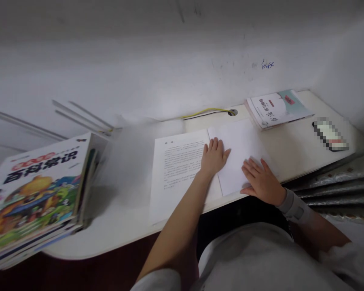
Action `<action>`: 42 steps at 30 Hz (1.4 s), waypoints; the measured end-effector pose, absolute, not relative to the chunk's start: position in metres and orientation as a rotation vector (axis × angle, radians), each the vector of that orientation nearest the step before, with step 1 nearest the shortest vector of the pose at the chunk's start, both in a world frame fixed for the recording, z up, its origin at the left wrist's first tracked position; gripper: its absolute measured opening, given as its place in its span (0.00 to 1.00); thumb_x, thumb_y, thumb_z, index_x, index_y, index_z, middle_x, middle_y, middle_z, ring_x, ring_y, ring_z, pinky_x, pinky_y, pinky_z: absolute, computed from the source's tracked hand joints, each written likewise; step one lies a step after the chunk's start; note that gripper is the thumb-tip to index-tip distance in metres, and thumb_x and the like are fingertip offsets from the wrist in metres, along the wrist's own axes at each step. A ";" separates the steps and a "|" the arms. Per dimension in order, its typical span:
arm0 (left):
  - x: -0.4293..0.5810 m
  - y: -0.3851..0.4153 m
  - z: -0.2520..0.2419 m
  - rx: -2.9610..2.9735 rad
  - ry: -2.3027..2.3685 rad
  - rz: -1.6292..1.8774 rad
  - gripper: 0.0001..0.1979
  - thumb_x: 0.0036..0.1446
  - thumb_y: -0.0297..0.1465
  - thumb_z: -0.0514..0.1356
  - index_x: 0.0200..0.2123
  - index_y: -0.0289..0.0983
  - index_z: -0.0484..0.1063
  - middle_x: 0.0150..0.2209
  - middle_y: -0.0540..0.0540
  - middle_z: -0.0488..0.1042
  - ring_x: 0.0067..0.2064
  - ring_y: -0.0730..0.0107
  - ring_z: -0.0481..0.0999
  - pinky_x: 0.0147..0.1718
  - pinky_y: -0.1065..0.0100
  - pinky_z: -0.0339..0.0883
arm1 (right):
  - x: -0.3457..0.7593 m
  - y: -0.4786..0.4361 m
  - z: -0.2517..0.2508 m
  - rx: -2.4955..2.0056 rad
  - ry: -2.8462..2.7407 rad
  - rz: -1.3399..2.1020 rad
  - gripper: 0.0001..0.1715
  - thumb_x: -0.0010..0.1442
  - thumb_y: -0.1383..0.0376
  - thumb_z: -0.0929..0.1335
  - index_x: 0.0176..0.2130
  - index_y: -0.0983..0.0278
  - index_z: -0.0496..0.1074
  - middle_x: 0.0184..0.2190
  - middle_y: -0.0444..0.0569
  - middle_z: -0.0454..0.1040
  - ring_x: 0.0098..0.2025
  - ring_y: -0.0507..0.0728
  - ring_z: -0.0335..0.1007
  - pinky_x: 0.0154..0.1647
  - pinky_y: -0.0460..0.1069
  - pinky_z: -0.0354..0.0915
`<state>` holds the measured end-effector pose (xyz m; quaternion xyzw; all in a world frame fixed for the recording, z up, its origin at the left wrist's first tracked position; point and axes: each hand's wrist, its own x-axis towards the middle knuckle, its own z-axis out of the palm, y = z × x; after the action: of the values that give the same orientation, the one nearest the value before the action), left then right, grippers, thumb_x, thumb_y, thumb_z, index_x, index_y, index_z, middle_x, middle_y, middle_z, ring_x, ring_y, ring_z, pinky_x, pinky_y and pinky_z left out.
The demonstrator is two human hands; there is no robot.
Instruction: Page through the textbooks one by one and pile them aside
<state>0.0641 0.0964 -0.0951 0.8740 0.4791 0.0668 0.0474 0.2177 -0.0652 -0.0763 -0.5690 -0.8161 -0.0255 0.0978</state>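
An open book point(182, 169) lies on the white desk, with printed text on its left page and a blank right page point(235, 139). My left hand point(214, 157) rests flat near the fold between the pages, its fingers stretched out and pointing away from me. Over the lower right part of the blank page lies my right hand point(262, 182), palm down with fingers and thumb apart. A grey band circles my right wrist. Neither hand grips anything.
Stacked books point(39, 190) with a colourful top cover stand at the left. A thinner booklet point(279, 108) lies at the back right, near a blurred-out phone-like object point(330, 135). A yellow cable point(206, 110) enters a desk hole point(232, 112) by the wall.
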 end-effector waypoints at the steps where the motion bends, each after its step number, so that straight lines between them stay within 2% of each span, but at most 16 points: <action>1: 0.066 0.097 -0.095 2.669 1.451 0.198 0.33 0.65 0.43 0.40 0.63 0.25 0.53 0.66 0.30 0.51 0.67 0.47 0.48 0.63 0.46 0.43 | 0.217 -0.061 -0.075 -1.659 -2.433 -0.076 0.38 0.63 0.46 0.59 0.60 0.69 0.62 0.63 0.62 0.59 0.66 0.67 0.49 0.63 0.69 0.45; 3: 0.065 0.098 -0.092 2.636 1.411 0.201 0.32 0.65 0.43 0.41 0.63 0.26 0.53 0.66 0.30 0.51 0.67 0.48 0.48 0.62 0.45 0.44 | 0.214 -0.054 -0.074 -1.616 -2.464 -0.069 0.36 0.62 0.46 0.60 0.59 0.67 0.63 0.62 0.61 0.60 0.66 0.67 0.50 0.63 0.69 0.45; 7: 0.029 0.100 -0.076 2.517 1.429 0.336 0.31 0.65 0.42 0.42 0.64 0.28 0.52 0.67 0.30 0.49 0.68 0.51 0.47 0.61 0.49 0.50 | 0.212 -0.042 -0.072 -1.605 -2.458 -0.058 0.31 0.63 0.49 0.62 0.56 0.66 0.66 0.57 0.61 0.67 0.63 0.66 0.57 0.62 0.67 0.48; 10: -0.026 0.094 -0.068 2.478 1.682 0.417 0.30 0.64 0.42 0.45 0.64 0.30 0.52 0.67 0.30 0.49 0.68 0.47 0.47 0.61 0.42 0.47 | 0.216 -0.027 -0.070 -1.595 -2.476 -0.107 0.32 0.63 0.50 0.61 0.57 0.68 0.65 0.60 0.63 0.63 0.64 0.67 0.54 0.61 0.67 0.50; 12: -0.063 0.087 -0.070 2.391 1.847 0.451 0.30 0.64 0.40 0.45 0.64 0.29 0.52 0.65 0.27 0.51 0.67 0.45 0.50 0.59 0.39 0.48 | 0.220 -0.013 -0.070 -1.590 -2.516 -0.125 0.35 0.63 0.48 0.61 0.59 0.70 0.63 0.63 0.65 0.58 0.65 0.68 0.51 0.61 0.68 0.50; 15: -0.107 0.077 -0.082 2.215 1.899 0.596 0.30 0.63 0.40 0.45 0.63 0.27 0.52 0.62 0.25 0.57 0.64 0.47 0.57 0.58 0.46 0.55 | 0.223 0.008 -0.075 -1.587 -2.592 -0.097 0.40 0.61 0.45 0.61 0.60 0.71 0.61 0.63 0.67 0.58 0.65 0.69 0.52 0.61 0.70 0.48; 19: -0.136 0.072 -0.101 1.941 1.908 0.818 0.30 0.64 0.42 0.44 0.63 0.30 0.53 0.57 0.29 0.66 0.58 0.52 0.68 0.56 0.52 0.61 | 0.226 0.021 -0.084 -1.547 -2.664 -0.069 0.43 0.61 0.43 0.60 0.60 0.73 0.61 0.62 0.69 0.59 0.64 0.69 0.54 0.61 0.70 0.47; 23: -0.148 0.072 -0.109 1.878 1.876 0.872 0.29 0.64 0.41 0.44 0.64 0.33 0.51 0.57 0.33 0.69 0.57 0.55 0.69 0.56 0.53 0.61 | 0.231 0.019 -0.089 -1.508 -2.659 -0.107 0.44 0.62 0.42 0.57 0.60 0.74 0.60 0.62 0.69 0.59 0.63 0.68 0.55 0.61 0.69 0.48; 25: -0.151 0.071 -0.109 1.895 1.843 0.871 0.28 0.63 0.39 0.46 0.63 0.34 0.53 0.56 0.35 0.70 0.57 0.57 0.69 0.57 0.54 0.60 | 0.233 0.017 -0.089 -1.505 -2.654 -0.119 0.43 0.62 0.43 0.57 0.61 0.74 0.59 0.62 0.69 0.58 0.64 0.68 0.55 0.61 0.69 0.48; 28: -0.149 0.069 -0.104 1.802 1.801 0.916 0.25 0.60 0.36 0.51 0.59 0.36 0.61 0.52 0.38 0.73 0.55 0.58 0.72 0.56 0.54 0.61 | 0.234 0.016 -0.090 -1.523 -2.649 -0.129 0.43 0.63 0.43 0.56 0.61 0.75 0.59 0.62 0.69 0.58 0.64 0.67 0.54 0.61 0.68 0.49; 30: -0.146 0.070 -0.097 1.574 1.732 1.005 0.24 0.57 0.34 0.54 0.57 0.36 0.63 0.52 0.38 0.74 0.51 0.60 0.75 0.53 0.55 0.65 | 0.233 0.016 -0.090 -1.537 -2.652 -0.124 0.44 0.63 0.43 0.56 0.61 0.75 0.59 0.62 0.70 0.57 0.64 0.68 0.53 0.60 0.68 0.49; 32: -0.142 0.074 -0.088 1.266 1.617 1.089 0.23 0.55 0.31 0.56 0.56 0.35 0.64 0.48 0.38 0.76 0.44 0.63 0.78 0.47 0.59 0.71 | 0.232 0.016 -0.091 -1.548 -2.656 -0.115 0.44 0.63 0.43 0.57 0.61 0.75 0.58 0.62 0.70 0.57 0.64 0.68 0.53 0.60 0.68 0.50; 34: -0.140 0.079 -0.077 1.023 1.496 1.091 0.20 0.52 0.29 0.59 0.49 0.33 0.69 0.41 0.39 0.78 0.37 0.67 0.78 0.39 0.64 0.73 | 0.232 0.016 -0.091 -1.561 -2.662 -0.108 0.44 0.63 0.44 0.56 0.61 0.75 0.58 0.62 0.70 0.57 0.65 0.68 0.52 0.60 0.68 0.50; 38: -0.138 0.089 -0.060 0.853 1.326 1.004 0.10 0.43 0.24 0.62 0.33 0.31 0.75 0.28 0.43 0.78 0.29 0.71 0.76 0.29 0.72 0.72 | 0.231 0.016 -0.091 -1.596 -2.671 -0.087 0.45 0.63 0.43 0.55 0.62 0.76 0.57 0.63 0.70 0.55 0.65 0.68 0.50 0.60 0.68 0.51; 42: -0.136 0.090 -0.053 0.909 1.348 1.024 0.10 0.39 0.24 0.61 0.30 0.31 0.76 0.27 0.45 0.77 0.27 0.75 0.75 0.29 0.74 0.70 | 0.230 0.015 -0.091 -1.624 -2.659 -0.061 0.45 0.63 0.43 0.55 0.63 0.75 0.55 0.64 0.68 0.54 0.66 0.68 0.49 0.60 0.68 0.50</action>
<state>-0.1361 0.0899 -0.0526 0.3878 0.5750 0.4367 0.5729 0.2302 0.0155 -0.0913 -0.5212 -0.8531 -0.0195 0.0126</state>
